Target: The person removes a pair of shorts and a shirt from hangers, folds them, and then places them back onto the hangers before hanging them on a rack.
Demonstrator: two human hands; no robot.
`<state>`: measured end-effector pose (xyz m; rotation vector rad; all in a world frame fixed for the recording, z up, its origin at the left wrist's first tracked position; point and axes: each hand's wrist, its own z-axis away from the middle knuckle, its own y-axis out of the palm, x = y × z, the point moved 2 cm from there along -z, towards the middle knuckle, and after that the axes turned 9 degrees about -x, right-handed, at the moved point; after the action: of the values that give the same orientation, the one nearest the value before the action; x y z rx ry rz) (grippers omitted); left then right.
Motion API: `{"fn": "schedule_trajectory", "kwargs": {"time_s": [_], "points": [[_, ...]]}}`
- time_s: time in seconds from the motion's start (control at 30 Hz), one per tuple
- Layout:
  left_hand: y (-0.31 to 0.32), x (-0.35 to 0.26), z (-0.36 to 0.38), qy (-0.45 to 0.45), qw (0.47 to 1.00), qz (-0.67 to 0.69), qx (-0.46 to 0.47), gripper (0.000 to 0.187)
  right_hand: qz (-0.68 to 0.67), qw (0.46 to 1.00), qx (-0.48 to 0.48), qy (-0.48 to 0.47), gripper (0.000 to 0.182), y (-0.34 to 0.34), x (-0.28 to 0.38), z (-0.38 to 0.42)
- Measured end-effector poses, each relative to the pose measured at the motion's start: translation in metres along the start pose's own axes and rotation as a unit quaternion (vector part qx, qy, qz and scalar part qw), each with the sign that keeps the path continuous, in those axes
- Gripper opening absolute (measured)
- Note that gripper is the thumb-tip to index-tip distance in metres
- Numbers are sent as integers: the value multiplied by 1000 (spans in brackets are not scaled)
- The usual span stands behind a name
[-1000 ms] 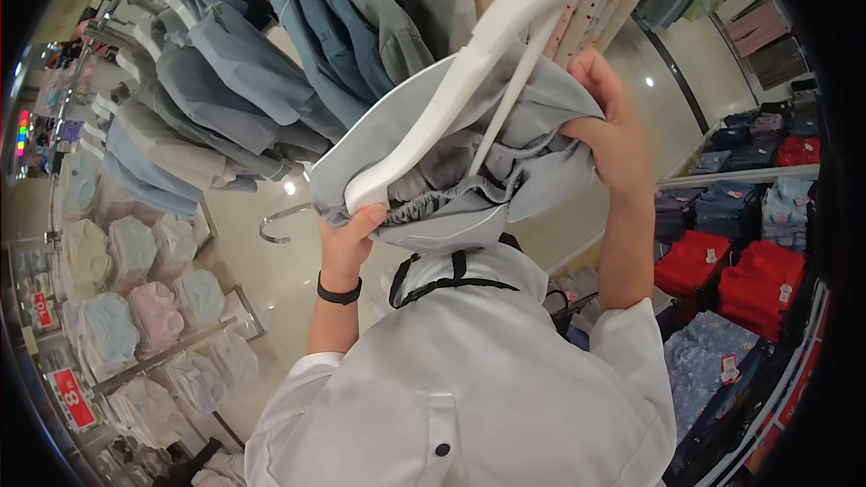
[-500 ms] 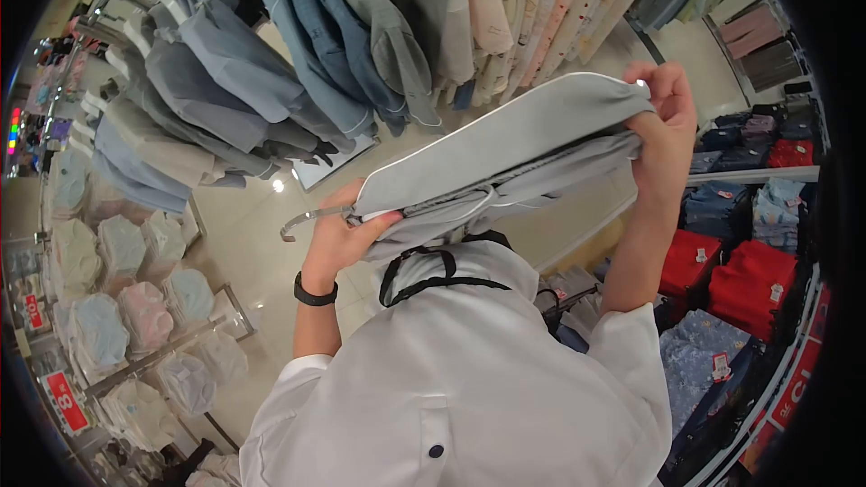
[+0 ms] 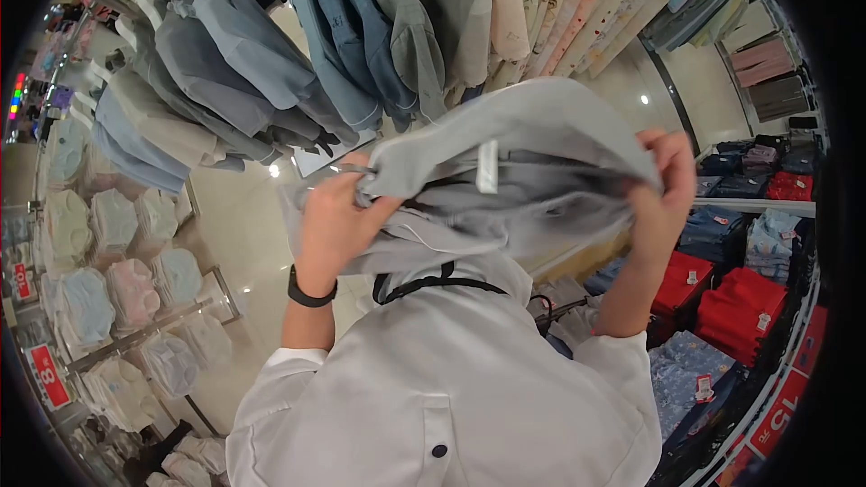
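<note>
A grey garment (image 3: 541,117) with pale piping is stretched between my two hands in front of my chest, its waist opening gaping and a white label showing inside. My left hand (image 3: 338,216), with a black band on the wrist, pinches the garment's left end and a metal clip of a hanger (image 3: 356,168). At the right end, my right hand (image 3: 663,185) grips the fabric edge, slightly blurred, with some fingers behind the cloth. Most of the hanger is hidden.
Hanging shirts (image 3: 343,36) and patterned clothes (image 3: 577,18) fill the racks ahead. Packaged items (image 3: 113,216) hang at the left. Folded red clothes (image 3: 740,311) and jeans (image 3: 713,230) lie on shelves at the right. Tiled floor (image 3: 234,225) shows between.
The garment has opened from a flat fold into a wide loop, showing its inside and label. My left hand has risen slightly, and my right hand has moved a little lower.
</note>
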<state>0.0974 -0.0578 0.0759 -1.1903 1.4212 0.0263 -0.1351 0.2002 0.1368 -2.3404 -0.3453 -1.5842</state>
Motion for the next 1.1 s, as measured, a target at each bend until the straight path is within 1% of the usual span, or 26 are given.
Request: {"fn": "schedule_trajectory", "kwargs": {"time_s": [0.03, 0.07, 0.1, 0.2, 0.23, 0.27, 0.3, 0.33, 0.37, 0.4, 0.43, 0.5, 0.53, 0.57, 0.6, 0.63, 0.67, 0.7, 0.73, 0.8, 0.83, 0.9, 0.93, 1.0, 1.03, 1.1], "points": [[8, -6, -1, 1, 999, 26, -21, 25, -8, 997, 70, -8, 30, 16, 10, 15], [12, -11, -3, 3, 998, 52, -43, 26, 50, 977, 191, -75, 34, 28, 8, 27], [11, -13, -6, 6, 998, 53, -44, 26, 83, 926, 368, 9, 41, 39, 21, 34], [-1, -18, -15, 40, 993, 88, -68, 29, 139, 919, 368, 34, 46, 40, 26, 34], [-4, -14, -15, 39, 993, 86, -72, 29, 137, 948, 272, -96, 57, 29, 16, 24], [-6, -8, -14, 36, 995, 76, -59, 30, 134, 947, 276, -97, 57, 33, 16, 14], [-8, -5, -14, 35, 996, 66, -44, 32, 286, 893, 242, -249, 59, 39, 23, 3], [-9, -7, -14, 36, 996, 64, -43, 32, 424, 796, 193, -386, 62, 43, 28, 0], [-8, -11, -15, 23, 993, 107, -39, 33, 425, 797, 191, -384, 62, 48, 21, 5], [-7, -17, -17, 12, 988, 150, -34, 33, 405, 807, 290, -318, 60, 56, 3, 14], [-6, -24, -19, 16, 988, 152, -34, 33, 378, 804, 385, -249, 59, 62, -15, 21], [-8, -38, -19, -34, 988, 149, 36, 41, 352, 813, 381, -264, 57, 59, -43, 20], [-15, -41, -22, -35, 988, 146, 31, 41, 322, 823, 376, -278, 54, 56, -49, 17], [-21, -46, -27, 17, 991, 122, 60, 47, 318, 823, 378, -282, 54, 54, -48, 14], [-25, -48, -30, 68, 989, 98, 91, 53, 311, 840, 354, -270, 50, 50, -42, 10], [-29, -43, -32, 67, 989, 96, 88, 53, 306, 856, 328, -257, 46, 44, -37, 6], [-34, -33, -34, 61, 992, 47, 104, 59, 305, 855, 328, -260, 46, 37, -34, 3], [-38, -23, -34, 55, 991, -2, 122, 65, 306, 875, 312, -209, 44, 29, -32, -1], [-40, -8, -30, 56, 991, -3, 120, 65, 307, 892, 294, -157, 41, 21, -31, -4], [-41, 30, -24, 15, 992, -79, 100, 64, 288, 907, 278, -135, 41, 8, -22, -11], [-41, 40, -21, 17, 992, -80, 100, 64, 269, 919, 266, -110, 41, 2, -19, -12], [-40, 63, -13, -151, 979, 30, 132, 54, 256, 927, 257, -95, 42, -5, -15, -11], [-36, 77, -9, -150, 980, 30, 131, 54, 245, 934, 248, -80, 42, -9, -15, -10], [-33, 100, -2, 20, 1000, 14, -9, 39, 252, 939, 220, -75, 41, -19, -22, -5], [-32, 107, 2, 20, 1000, 14, -9, 39, 259, 944, 193, -68, 40, -25, -25, -3], [-40, 116, 11, 65, 976, -141, -151, 26, 273, 946, 169, -50, 40, -35, -26, -4]]}}
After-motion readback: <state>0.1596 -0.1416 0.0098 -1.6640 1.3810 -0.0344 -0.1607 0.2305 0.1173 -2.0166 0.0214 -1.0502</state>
